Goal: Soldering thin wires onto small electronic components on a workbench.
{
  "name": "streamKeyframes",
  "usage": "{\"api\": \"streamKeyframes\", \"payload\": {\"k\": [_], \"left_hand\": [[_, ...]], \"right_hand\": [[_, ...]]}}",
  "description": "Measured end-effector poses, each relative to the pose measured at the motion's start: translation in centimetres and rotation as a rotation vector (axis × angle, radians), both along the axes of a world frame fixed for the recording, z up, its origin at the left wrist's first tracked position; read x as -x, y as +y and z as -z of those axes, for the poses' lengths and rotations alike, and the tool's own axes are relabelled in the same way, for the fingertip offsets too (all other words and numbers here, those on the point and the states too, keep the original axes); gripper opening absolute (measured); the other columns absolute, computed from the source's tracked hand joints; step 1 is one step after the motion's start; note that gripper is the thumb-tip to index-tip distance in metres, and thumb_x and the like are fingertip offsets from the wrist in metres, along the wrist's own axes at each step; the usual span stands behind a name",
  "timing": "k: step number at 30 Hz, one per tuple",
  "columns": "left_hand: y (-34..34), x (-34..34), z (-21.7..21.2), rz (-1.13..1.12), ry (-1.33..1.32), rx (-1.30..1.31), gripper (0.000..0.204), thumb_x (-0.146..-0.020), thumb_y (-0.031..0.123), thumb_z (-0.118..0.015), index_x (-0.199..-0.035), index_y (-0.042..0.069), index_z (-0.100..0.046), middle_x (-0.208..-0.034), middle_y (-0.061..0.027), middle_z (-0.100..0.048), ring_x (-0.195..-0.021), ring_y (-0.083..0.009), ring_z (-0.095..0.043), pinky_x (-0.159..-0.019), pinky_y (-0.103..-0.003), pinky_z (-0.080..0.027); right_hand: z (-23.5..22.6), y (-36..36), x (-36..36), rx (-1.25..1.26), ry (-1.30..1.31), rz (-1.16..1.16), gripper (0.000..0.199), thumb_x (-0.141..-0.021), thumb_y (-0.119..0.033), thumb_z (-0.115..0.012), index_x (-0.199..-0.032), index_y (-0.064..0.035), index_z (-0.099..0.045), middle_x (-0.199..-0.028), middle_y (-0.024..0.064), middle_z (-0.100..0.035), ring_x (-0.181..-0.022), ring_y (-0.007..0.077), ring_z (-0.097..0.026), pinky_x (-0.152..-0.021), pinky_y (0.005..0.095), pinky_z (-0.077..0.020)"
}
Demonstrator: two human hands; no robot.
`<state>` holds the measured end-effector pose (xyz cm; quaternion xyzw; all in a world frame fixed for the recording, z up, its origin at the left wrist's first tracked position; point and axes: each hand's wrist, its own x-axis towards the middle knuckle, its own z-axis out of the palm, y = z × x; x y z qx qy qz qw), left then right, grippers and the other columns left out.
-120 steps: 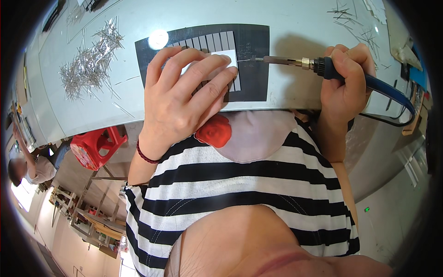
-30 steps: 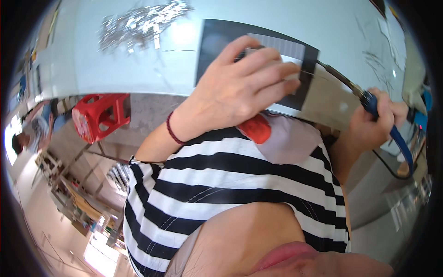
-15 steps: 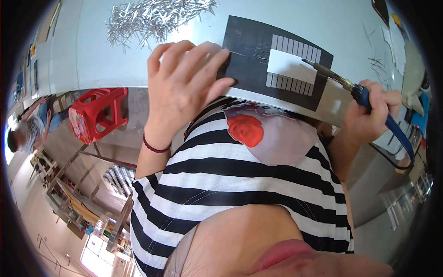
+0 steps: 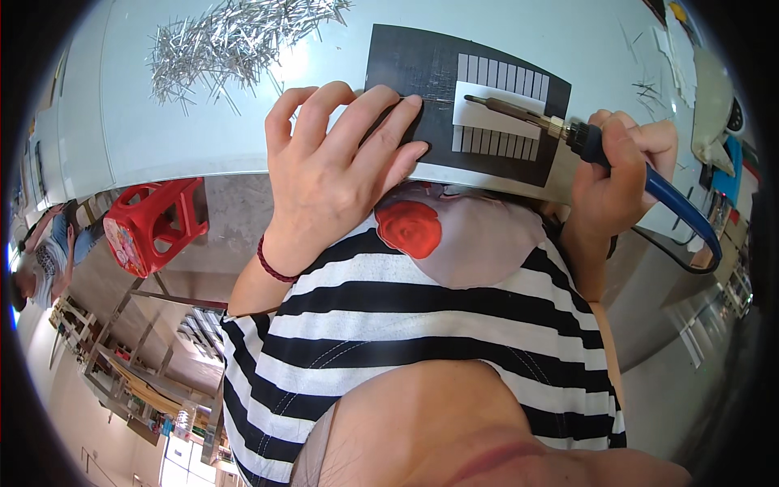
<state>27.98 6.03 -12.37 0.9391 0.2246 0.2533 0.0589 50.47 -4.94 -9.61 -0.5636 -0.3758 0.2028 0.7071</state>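
My left hand (image 4: pixel 333 162) rests at the left edge of a flat black board (image 4: pixel 398 61). Its fingertips press one end of a thin metal pin (image 4: pixel 438 101) that lies across the board toward a white strip (image 4: pixel 473 118). My right hand (image 4: pixel 621 166) is closed round the blue handle of a soldering iron (image 4: pixel 531 115). The iron's dark tip points left, over the left end of the white strip. Rows of grey bars (image 4: pixel 503 73) run above and below that strip. Whether the tip touches the pin I cannot tell.
A heap of thin silvery pins (image 4: pixel 235 49) lies on the pale table (image 4: pixel 122 138) at the far left. A few loose pins (image 4: pixel 645 88) and white paper (image 4: pixel 675 65) are at the right. The iron's cable (image 4: pixel 682 264) hangs beside me. A red stool (image 4: pixel 154 223) stands left; a person (image 4: pixel 53 252) is beyond.
The soldering iron has moved left along the white strip, toward the pin. My left hand has shifted slightly right over the board, and its fingers lie further in. The whole view has shifted slightly.
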Motion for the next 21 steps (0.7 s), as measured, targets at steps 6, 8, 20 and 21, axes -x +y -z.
{"api": "streamKeyframes", "payload": {"k": [6,8,20,21], "left_hand": [[-0.2,0.4,-0.2,-0.015,0.008,-0.012,0.030,-0.081,0.031,-0.075,-0.105,0.014,-0.073,-0.105,0.0038,-0.065,-0.096,-0.0195,-0.056,-0.093,-0.039,-0.040],[-0.3,0.6,-0.5,-0.030,0.079,0.008,0.036,-0.082,0.035,-0.077,-0.115,0.020,-0.074,-0.110,0.0047,-0.067,-0.097,-0.0208,-0.057,-0.095,-0.038,-0.039],[-0.2,0.5,-0.5,-0.029,0.077,0.008,0.036,-0.081,0.034,-0.078,-0.114,0.020,-0.074,-0.110,0.0050,-0.067,-0.096,-0.0204,-0.058,-0.094,-0.038,-0.039],[-0.2,0.5,-0.5,-0.029,0.076,0.007,0.036,-0.081,0.034,-0.078,-0.114,0.020,-0.074,-0.110,0.0050,-0.067,-0.096,-0.0204,-0.058,-0.094,-0.038,-0.039]], "right_hand": [[0.5,0.2,0.7,-0.014,-0.027,-0.013,0.018,-0.085,0.008,-0.060,-0.082,-0.0025,-0.046,-0.065,0.0008,-0.048,-0.057,0.0052,-0.040,-0.054,0.0222,-0.0344],[-0.1,0.7,1.4,0.055,-0.037,0.020,0.021,-0.085,0.006,-0.057,-0.079,-0.0046,-0.040,-0.062,0.0006,-0.040,-0.055,0.0067,-0.034,-0.054,0.0251,-0.0311],[0.5,0.5,1.1,0.059,-0.064,-0.022,0.023,-0.083,0.005,-0.062,-0.076,-0.0043,-0.043,-0.062,0.0019,-0.045,-0.055,0.0066,-0.039,-0.053,0.0252,-0.0345],[0.8,0.3,0.8,-0.014,-0.035,-0.066,0.023,-0.084,0.008,-0.066,-0.078,-0.0024,-0.047,-0.066,0.0027,-0.052,-0.058,0.0058,-0.047,-0.054,0.0225,-0.0390]]}}
